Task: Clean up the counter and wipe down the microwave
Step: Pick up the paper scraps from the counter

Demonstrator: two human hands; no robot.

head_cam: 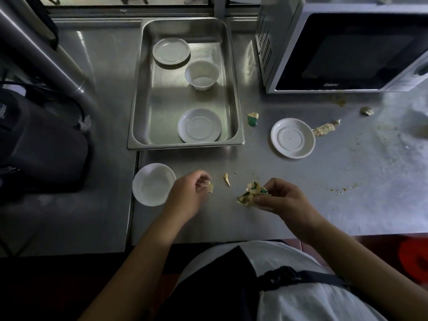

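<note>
Crumpled paper scraps are gathering in my hands: my right hand point(281, 200) is gripping a wad point(251, 193), my left hand point(188, 193) pinching a scrap point(210, 187), clearing the counter point(324, 193) below the microwave point(347, 49)

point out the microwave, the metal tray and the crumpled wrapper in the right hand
microwave point(347, 54), head view, on its dark door glass
metal tray point(185, 144), head view, on its near rim
crumpled wrapper point(249, 194), head view, on the wad's middle

Black rounded appliance w/ cord point(39, 144) sits at my far left. Red round plastic thing point(414, 258) down on the floor by my right. My white shirt point(301, 295) w/ dark strap point(308, 278) across it.
</note>
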